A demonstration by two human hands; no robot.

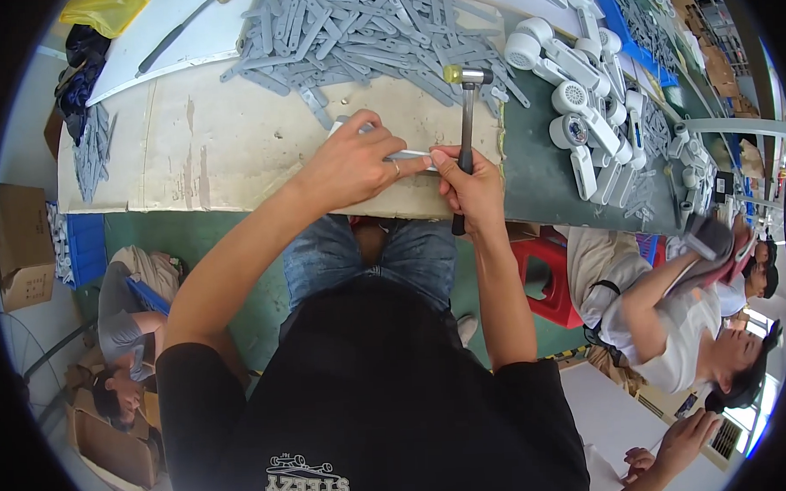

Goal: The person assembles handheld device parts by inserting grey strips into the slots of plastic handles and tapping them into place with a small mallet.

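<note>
My left hand (355, 164) is closed over a slim white-and-grey strip (417, 155), which lies mostly hidden under its fingers. The strip slants across the front of the cardboard-covered table top, just above my lap. My right hand (476, 186) pinches the strip's right end between thumb and forefinger. That same hand also grips a small hammer (467, 113) by its black handle. The hammer stands head-away from me, its yellow face to the left and its dark face to the right. Just beyond my hands is a heap of flat grey strips (342, 35).
White parts with round heads (584, 126) crowd the green surface at right, beside a blue bin (632, 34). A long dark-handled tool (178, 35) lies far left. More grey strips (93, 156) sit at the table's left edge. A red stool (546, 279) and other people are nearby.
</note>
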